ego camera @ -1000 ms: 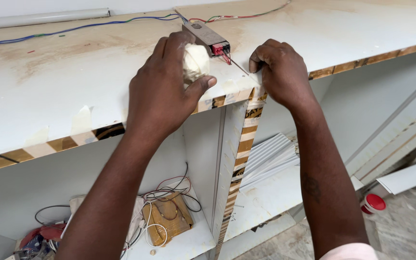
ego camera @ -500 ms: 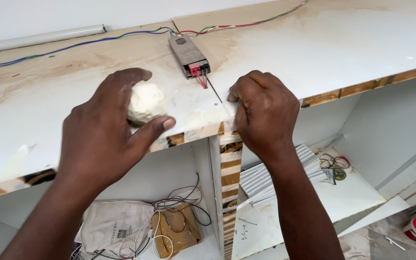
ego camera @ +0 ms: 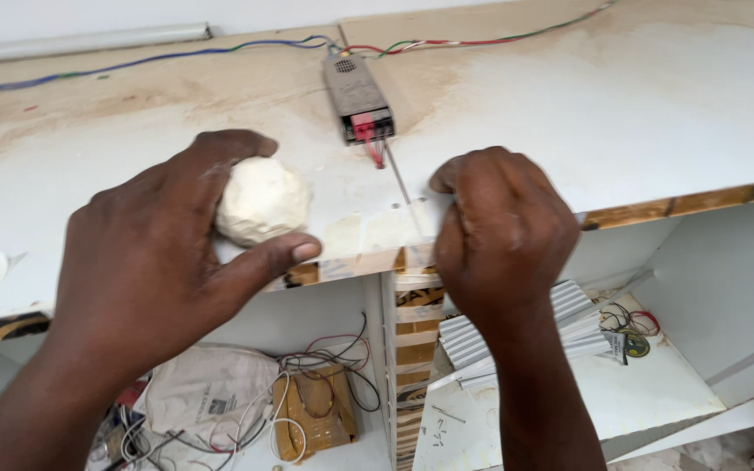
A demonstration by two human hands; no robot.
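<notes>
The left hand point(ego camera: 146, 262) is cupped around a pale, off-white lump of putty point(ego camera: 261, 201), with fingers curled over its far side and the thumb closing in along the near side, so the lump is held against the white counter point(ego camera: 621, 113) close to its front edge. The right hand point(ego camera: 503, 231) is bunched into a loose fist, fingertips pressed down on the counter top right at the front edge, just right of a thin seam point(ego camera: 401, 185) that runs back across the surface; whether it pinches anything cannot be told. Behind the seam, toward the back edge, lies a slim grey electrical box point(ego camera: 355, 94) with a red connector, and coloured wires point(ego camera: 176, 57) trail from it along the rear of the counter in both directions. Below the front edge, a raw plywood divider point(ego camera: 412, 349) separates two shelves: the left shelf holds a crumpled cloth bag point(ego camera: 207, 392) and tangled cables, the right shelf a stack of ribbed grey profiles point(ego camera: 482, 336).
</notes>
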